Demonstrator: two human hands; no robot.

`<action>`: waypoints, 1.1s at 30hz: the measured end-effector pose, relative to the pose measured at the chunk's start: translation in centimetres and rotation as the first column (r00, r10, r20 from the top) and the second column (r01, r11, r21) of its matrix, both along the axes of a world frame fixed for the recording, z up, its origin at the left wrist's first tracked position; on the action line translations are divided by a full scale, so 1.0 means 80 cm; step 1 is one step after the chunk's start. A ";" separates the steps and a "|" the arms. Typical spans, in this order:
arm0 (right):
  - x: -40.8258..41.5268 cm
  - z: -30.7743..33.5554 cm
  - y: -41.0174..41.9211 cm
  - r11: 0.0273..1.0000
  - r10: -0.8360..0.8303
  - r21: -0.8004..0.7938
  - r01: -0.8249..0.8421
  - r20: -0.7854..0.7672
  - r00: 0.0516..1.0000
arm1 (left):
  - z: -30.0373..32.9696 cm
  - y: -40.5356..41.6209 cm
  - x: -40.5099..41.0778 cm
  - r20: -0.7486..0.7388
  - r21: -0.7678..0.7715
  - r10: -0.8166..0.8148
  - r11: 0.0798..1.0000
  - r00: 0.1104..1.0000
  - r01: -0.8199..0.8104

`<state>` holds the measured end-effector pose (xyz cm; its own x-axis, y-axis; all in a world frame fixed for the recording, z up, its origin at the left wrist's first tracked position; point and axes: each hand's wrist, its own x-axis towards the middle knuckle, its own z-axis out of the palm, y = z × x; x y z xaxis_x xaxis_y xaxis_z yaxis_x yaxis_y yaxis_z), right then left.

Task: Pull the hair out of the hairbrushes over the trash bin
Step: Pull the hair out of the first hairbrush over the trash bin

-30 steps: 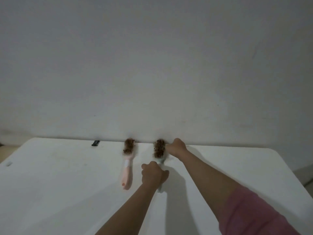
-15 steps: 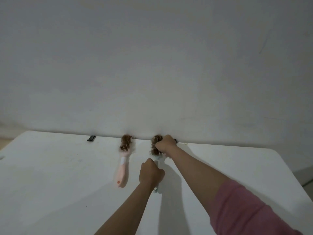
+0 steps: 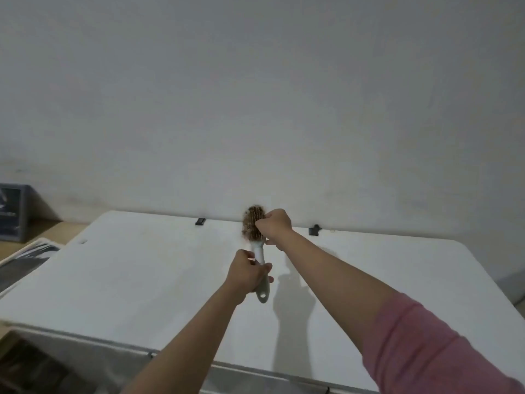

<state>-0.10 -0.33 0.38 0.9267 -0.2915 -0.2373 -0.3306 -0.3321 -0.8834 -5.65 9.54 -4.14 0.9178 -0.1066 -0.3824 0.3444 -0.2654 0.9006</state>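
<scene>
A hairbrush (image 3: 260, 253) with a pale grey-white handle is lifted over the far middle of the white table (image 3: 142, 280). Its head is packed with brown hair (image 3: 251, 220). My left hand (image 3: 247, 275) is wrapped around the handle, whose hanging-hole end sticks out below the fist. My right hand (image 3: 274, 226) is at the right side of the brush head, fingers pinched into the hair. The second, pink-handled brush is hidden behind my left hand and the lifted brush. No trash bin is in view.
The table stands against a bare wall (image 3: 255, 109). Two small black clips (image 3: 200, 221) (image 3: 314, 230) sit on its far edge. To the left are a dark box (image 3: 11, 211) and dark printed sheets (image 3: 25, 257) on a wooden floor.
My left hand has raised the grey-handled brush off the table, and my right hand stays on its hairy head. The pink brush has dropped out of sight. The view has shifted right and down.
</scene>
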 end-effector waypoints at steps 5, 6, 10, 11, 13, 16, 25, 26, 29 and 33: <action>-0.009 0.005 0.096 0.989 0.149 -0.006 -0.149 0.076 0.986 | 0.012 0.088 -0.022 0.047 0.034 0.118 0.992 0.992 -0.120; -0.010 0.006 0.115 0.984 0.178 0.002 -0.179 0.091 0.980 | 0.012 0.104 -0.027 0.054 0.025 0.152 0.988 0.987 -0.154; -0.016 -0.013 0.201 0.935 0.337 0.065 -0.348 0.142 0.931 | -0.001 0.177 -0.056 0.067 -0.050 0.340 0.940 0.938 -0.338; -0.021 -0.021 0.222 0.918 0.377 0.077 -0.390 0.145 0.915 | -0.009 0.194 -0.066 0.069 -0.054 0.382 0.924 0.922 -0.379; -0.038 -0.039 0.264 0.877 0.461 0.075 -0.474 0.147 0.875 | -0.030 0.228 -0.090 0.071 -0.064 0.466 0.884 0.882 -0.462; -0.070 -0.072 0.320 0.803 0.576 0.085 -0.589 0.143 0.805 | -0.062 0.275 -0.128 0.069 -0.043 0.568 0.823 0.820 -0.566; -0.172 -0.234 0.442 0.438 0.884 0.050 -0.897 0.158 0.441 | -0.185 0.363 -0.261 0.136 0.037 0.742 0.658 0.656 -0.752; -0.186 -0.261 0.452 0.426 0.890 0.023 -0.904 0.169 0.424 | -0.202 0.365 -0.282 0.138 0.035 0.763 0.633 0.631 -0.773; -0.225 -0.293 0.455 0.416 0.900 -0.030 -0.909 0.159 0.406 | -0.236 0.358 -0.318 0.108 0.001 0.806 0.585 0.582 -0.811; -0.289 -0.304 0.437 0.384 0.919 -0.156 -0.910 0.157 0.361 | -0.254 0.335 -0.368 0.132 0.024 0.819 0.561 0.559 -0.827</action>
<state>-23.20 34.61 -23.96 0.6484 0.7602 -0.0404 0.3625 -0.3550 -0.8617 -35.06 36.35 -24.44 0.6220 0.7385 -0.2603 0.3631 0.0225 0.9315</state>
